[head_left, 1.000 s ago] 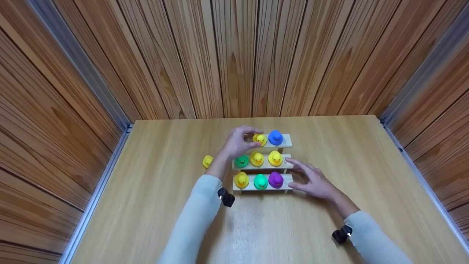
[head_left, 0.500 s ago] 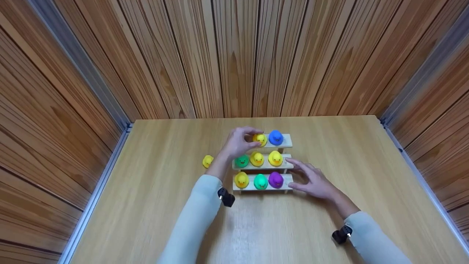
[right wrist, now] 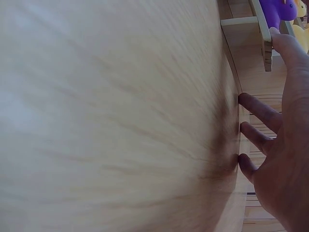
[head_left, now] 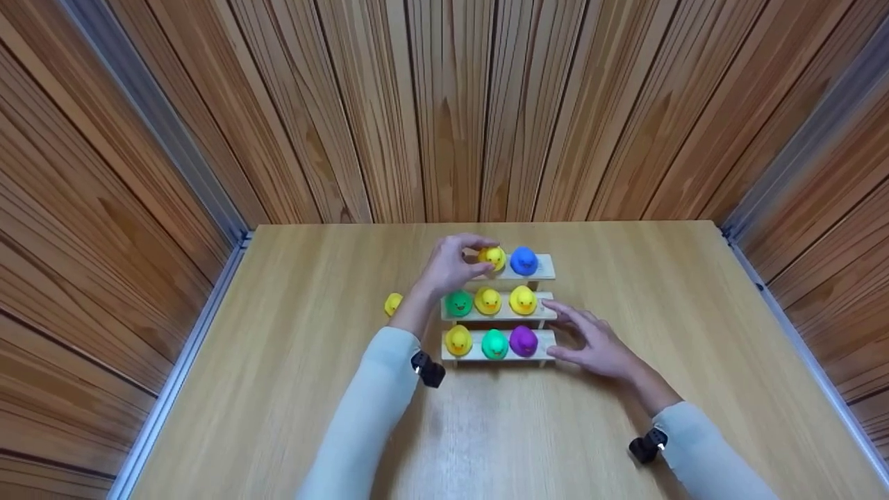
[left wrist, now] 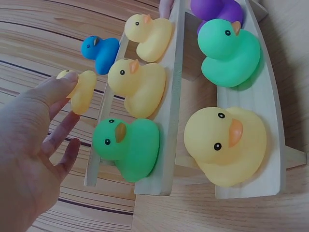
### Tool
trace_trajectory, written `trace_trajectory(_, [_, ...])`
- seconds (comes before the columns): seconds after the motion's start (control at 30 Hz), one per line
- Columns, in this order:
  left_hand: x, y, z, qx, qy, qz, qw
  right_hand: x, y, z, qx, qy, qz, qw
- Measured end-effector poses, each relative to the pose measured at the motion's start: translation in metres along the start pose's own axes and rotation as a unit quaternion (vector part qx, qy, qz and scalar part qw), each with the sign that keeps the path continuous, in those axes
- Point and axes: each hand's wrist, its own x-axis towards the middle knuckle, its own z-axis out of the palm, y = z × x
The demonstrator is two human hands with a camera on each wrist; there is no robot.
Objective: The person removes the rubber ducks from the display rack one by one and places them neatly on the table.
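Observation:
A three-tier wooden display stand (head_left: 546,267) bears several rubber ducks. At the left of its top tier, my left hand (head_left: 448,267) pinches a yellow rubber duck (head_left: 494,258) between thumb and fingers; in the left wrist view this duck (left wrist: 84,93) looks raised off the board. A blue duck (head_left: 524,261) sits just right of it. My right hand (head_left: 599,346) is spread at the stand's right end, index fingertip by the middle tier. The right wrist view has its thumb (right wrist: 288,48) touching the lowest board beside the purple duck (right wrist: 277,12).
A green duck (head_left: 458,303) and two yellow ducks fill the middle tier. Below them stand yellow, green (head_left: 494,344) and purple ducks. Another yellow duck (head_left: 393,303) lies on the table (head_left: 312,333), left of the stand, partly behind my left forearm. Wooden walls (head_left: 458,111) enclose the table.
My left hand has moved slightly up with the yellow duck, and more of the top board shows beneath it. The right hand stays in place.

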Motion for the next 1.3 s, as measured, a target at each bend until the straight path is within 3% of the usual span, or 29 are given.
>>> trace_trajectory(0.53, [-0.008,-0.013,-0.019,-0.003,0.024,-0.005,0.9997,0.001,0.0,0.0,0.006,-0.002,-0.001,1.0])
trace_trajectory(0.87, [-0.017,-0.025,-0.04,0.036,0.052,-0.011,0.9979,0.0,0.001,0.0,-0.003,-0.002,0.008,1.0])
trace_trajectory(1.3, [-0.032,-0.048,-0.069,0.029,0.082,-0.041,0.9954,0.0,0.0,0.0,-0.004,-0.004,0.014,0.9999])
